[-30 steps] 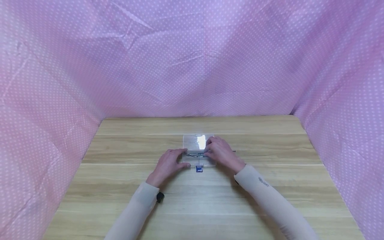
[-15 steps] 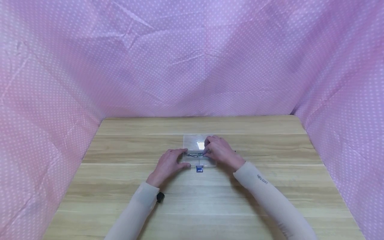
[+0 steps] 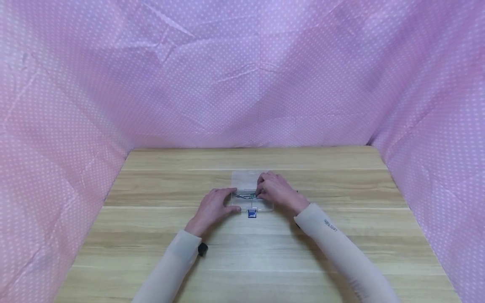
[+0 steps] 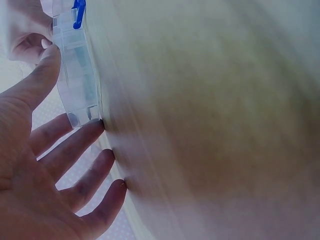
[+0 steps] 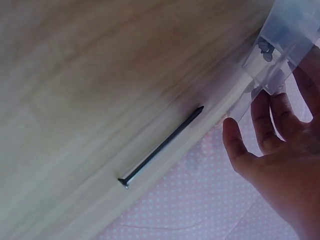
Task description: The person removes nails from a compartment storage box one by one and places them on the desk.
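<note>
Left hand (image 3: 214, 204) braces the left end of the clear box (image 3: 262, 205): thumb on the near wall, index finger at the far side, box held between them; remaining fingers spread beside it. Right hand (image 3: 278, 191) bends over the box's right half, fingers drawn close together. Cannot tell whether they pinch a nail; tips hidden.

Inside the box, on the table (image 3: 242, 261): several dark metal nails (image 3: 245, 195) lying roughly lengthwise. Clear lid (image 3: 242, 180) folded back on the far side; blue latch (image 3: 251, 213) hangs at the near edge.

Just changed: bright glare on the lid gone; right fingertips slightly further left along the nails. Left hand unmoved. Reads as small adjustment of the contents, box kept steady.

Farther right: one loose nail (image 5: 162, 145) on the table, outside the box. Beyond: pink dotted cloth (image 3: 242, 84).
</note>
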`<state>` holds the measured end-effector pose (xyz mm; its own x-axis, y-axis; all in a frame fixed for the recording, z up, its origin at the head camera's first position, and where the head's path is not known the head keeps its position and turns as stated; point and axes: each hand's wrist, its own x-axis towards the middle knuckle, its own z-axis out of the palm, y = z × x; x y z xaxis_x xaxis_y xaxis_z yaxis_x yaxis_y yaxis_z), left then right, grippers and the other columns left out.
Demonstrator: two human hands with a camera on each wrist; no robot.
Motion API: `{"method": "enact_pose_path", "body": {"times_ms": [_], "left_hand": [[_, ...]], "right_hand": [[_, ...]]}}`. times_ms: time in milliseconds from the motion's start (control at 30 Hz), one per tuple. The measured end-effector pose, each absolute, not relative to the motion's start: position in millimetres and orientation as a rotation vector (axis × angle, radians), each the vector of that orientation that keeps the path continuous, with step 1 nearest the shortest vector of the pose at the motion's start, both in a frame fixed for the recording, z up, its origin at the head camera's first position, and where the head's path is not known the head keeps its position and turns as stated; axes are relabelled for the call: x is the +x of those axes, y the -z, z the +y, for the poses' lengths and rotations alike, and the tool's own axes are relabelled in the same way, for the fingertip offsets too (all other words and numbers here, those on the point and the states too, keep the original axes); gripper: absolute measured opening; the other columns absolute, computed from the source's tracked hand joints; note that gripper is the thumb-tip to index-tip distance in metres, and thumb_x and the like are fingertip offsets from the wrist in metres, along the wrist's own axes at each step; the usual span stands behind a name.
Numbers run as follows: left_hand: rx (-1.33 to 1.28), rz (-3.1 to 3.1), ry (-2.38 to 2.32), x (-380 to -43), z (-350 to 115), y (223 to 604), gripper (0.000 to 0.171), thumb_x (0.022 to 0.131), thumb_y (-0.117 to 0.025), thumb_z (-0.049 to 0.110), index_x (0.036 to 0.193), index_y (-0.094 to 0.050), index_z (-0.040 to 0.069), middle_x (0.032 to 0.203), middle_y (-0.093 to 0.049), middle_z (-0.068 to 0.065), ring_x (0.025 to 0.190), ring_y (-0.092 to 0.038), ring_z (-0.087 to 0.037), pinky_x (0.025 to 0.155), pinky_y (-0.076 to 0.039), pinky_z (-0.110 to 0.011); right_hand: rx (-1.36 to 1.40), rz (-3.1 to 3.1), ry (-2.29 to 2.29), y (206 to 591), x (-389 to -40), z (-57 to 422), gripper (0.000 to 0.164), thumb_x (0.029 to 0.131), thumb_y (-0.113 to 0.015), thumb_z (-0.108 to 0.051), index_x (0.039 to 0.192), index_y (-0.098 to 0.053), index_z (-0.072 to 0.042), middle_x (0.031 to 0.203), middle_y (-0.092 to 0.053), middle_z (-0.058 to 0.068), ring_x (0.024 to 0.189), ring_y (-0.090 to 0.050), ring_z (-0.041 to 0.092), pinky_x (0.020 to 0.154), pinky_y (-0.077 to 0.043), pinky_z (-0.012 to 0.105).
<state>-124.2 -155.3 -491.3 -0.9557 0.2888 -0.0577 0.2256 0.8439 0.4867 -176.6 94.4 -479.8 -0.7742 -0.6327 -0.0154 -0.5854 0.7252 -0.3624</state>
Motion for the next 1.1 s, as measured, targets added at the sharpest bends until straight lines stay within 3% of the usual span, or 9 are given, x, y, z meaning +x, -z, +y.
{"method": "enact_pose_path", "body": {"times_ms": [567, 1100], "left_hand": [[0.377, 2.899, -0.731, -117.6, -150.2, 491.1, 0.074, 0.082, -0.086, 0.047, 0.144, -0.062, 0.015, 0.14, -0.066, -0.007, 0.126, -0.058, -0.033, 0.105, -0.048, -0.052], [0.362, 2.888, -0.745, -115.6, -149.2, 489.3, 0.074, 0.082, -0.087, 0.046, 0.144, -0.062, 0.015, 0.14, -0.065, -0.008, 0.126, -0.058, -0.032, 0.106, -0.048, -0.052]], "right_hand": [[-1.061, 2.766, 0.47, 478.0, -176.0, 98.9, 0.009, 0.087, -0.084, -0.023, 0.096, -0.083, -0.023, 0.108, -0.061, -0.004, 0.104, -0.051, 0.02, 0.092, -0.046, 0.046], [-1.059, 2.719, 0.578, 480.6, -173.1, 104.6, 0.007, 0.094, -0.077, -0.022, 0.099, -0.08, -0.019, 0.119, -0.064, 0.0, 0.114, -0.052, 0.024, 0.098, -0.046, 0.046]]}}
